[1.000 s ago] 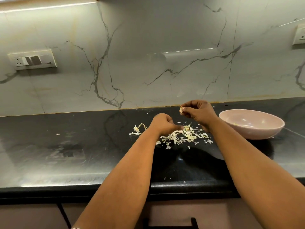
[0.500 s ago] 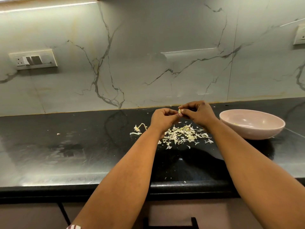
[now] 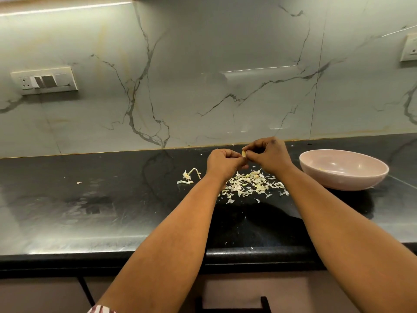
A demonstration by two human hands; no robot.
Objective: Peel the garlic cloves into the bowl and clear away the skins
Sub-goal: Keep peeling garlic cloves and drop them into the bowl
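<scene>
Much of the clove (image 3: pixel 244 154) is hidden here: only a small pale sliver is seen at centre frame, pinched between the fingertips of both hands, and whether any skin clings to it cannot be told. The left hand (image 3: pixel 223 164) is curled with its fingertips brought to the clove from the left; the right hand (image 3: pixel 269 155) is clenched round it from the right, knuckles up, so the fingers themselves are mostly covered by the backs of the hands. The clove is held above the counter (image 3: pixel 90 199), just beyond the skins (image 3: pixel 250 185), which are scattered in a loose pale heap right below the hands, part of the heap being masked by the left wrist. A separate stalk piece (image 3: pixel 190 175) is seen just left of the heap, and a lone fleck further left. The bowl (image 3: pixel 343 169), pink and shallow, is set at right of centre, near the right wrist; something small and yellowish is glimpsed inside, too faint to name. A switch plate (image 3: pixel 44 80) is fixed on the marble wall at upper left, and a second plate (image 3: pixel 409 48) is cut off by the right edge. A striped sleeve (image 3: pixel 101 310) is barely caught at the bottom edge.
</scene>
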